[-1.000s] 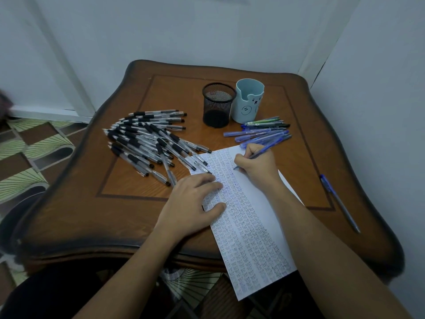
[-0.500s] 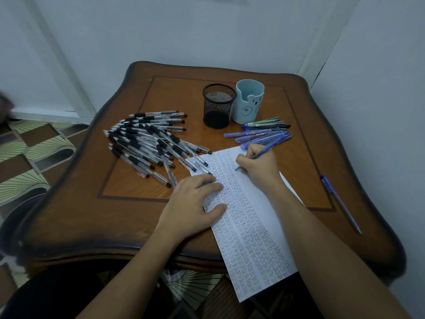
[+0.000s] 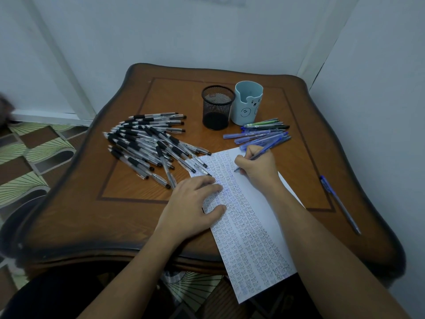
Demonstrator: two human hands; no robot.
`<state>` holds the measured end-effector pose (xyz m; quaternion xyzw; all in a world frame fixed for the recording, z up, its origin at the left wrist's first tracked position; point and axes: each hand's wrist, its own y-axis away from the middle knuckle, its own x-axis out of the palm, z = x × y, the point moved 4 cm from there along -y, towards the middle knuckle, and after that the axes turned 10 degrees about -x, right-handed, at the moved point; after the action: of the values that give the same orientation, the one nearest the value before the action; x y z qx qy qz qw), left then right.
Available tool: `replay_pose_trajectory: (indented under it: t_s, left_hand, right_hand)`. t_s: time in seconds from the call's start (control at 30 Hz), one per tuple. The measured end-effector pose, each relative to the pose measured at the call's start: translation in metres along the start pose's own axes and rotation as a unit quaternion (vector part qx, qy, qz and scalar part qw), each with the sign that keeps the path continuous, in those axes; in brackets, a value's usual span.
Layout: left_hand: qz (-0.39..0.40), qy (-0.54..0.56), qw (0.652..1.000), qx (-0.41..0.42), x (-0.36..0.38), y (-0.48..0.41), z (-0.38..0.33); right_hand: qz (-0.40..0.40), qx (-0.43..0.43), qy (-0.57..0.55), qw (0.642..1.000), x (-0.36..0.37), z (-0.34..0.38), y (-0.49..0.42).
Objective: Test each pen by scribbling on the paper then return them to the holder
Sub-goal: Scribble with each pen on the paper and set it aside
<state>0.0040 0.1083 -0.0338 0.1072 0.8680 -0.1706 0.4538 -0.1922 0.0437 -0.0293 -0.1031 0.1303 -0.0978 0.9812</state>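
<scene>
The right hand [image 3: 257,168] pinches a blue pen [image 3: 266,149] between thumb and curled fingers. The pen's tip rests on the paper [image 3: 253,238] near its far edge and its barrel slants up and away to the right. The paper lies diagonally across the desk [image 3: 128,217], its near end hanging over the front edge. Rows of small scribbles in blue and dark ink cover most of it, and a bare white strip runs along its right side.

The left hand [image 3: 195,203] lies flat on the paper's left edge, fingers spread and thumb pressed onto the sheet.

A large pile of clear pens with black grips [image 3: 149,143] fans out on the left half of the desk, and a few of their tips overlap the paper's far left corner. At the back stand a black mesh holder [image 3: 217,107] and, touching it on the right, a pale blue holder with a bear face [image 3: 247,102]. Nothing shows above either rim, though the inside of the blue one is hard to see. Just in front of the blue holder lies a small bunch of blue pens [image 3: 255,135], with some green and dark ones [image 3: 264,123] at its far side. A single blue pen [image 3: 338,201] lies well apart, near the desk's right edge.

Patterned floor tiles [image 3: 27,157] show to the left.
</scene>
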Motion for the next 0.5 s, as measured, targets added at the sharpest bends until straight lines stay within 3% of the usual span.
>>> replay_pose_trajectory:
  t_s: [0.5]
  left_hand:
    - [-0.004,0.008,1.000,0.001,0.0001,0.0002,0.0001]
  right_hand:
    - [-0.017,-0.013,0.040,0.999,-0.0025,0.0025,0.0006]
